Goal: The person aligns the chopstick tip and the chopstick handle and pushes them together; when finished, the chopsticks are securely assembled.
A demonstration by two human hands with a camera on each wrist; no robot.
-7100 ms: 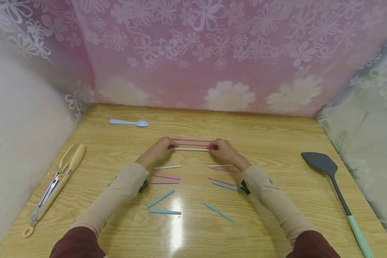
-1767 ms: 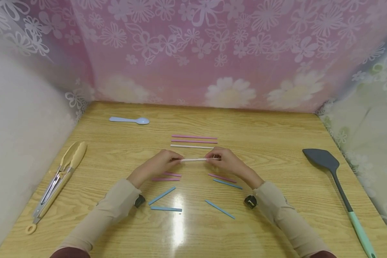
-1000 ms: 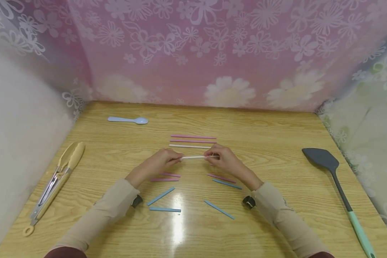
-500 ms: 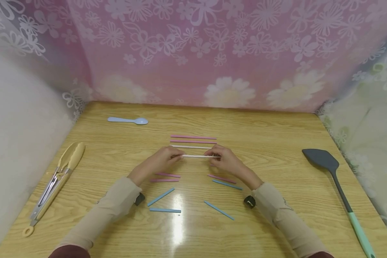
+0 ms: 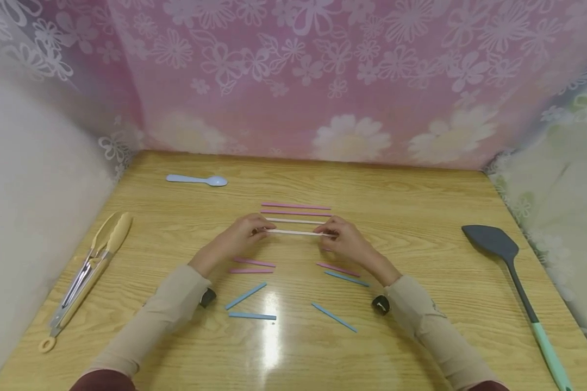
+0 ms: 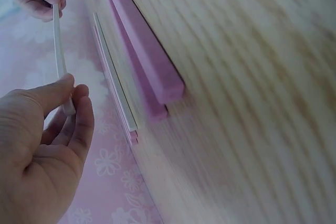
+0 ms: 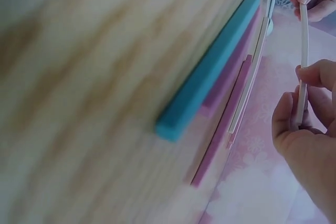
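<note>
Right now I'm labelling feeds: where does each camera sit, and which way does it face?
Head: worn on the head, facing forward and down at the wooden table; left hand, right hand, beige sleeves show.
Left wrist: worn there, facing the held white stick and pink sticks; left hand near, right hand far.
Right wrist: worn there, facing a blue stick; right hand near, left hand far.
Both wrist views share the held white stick.

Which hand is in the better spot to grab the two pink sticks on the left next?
Probably the left hand: it's nearer the two pink sticks, while the right hand is farther away. Both hands pinch the same white stick, so the left would likely need to let go first.
</note>
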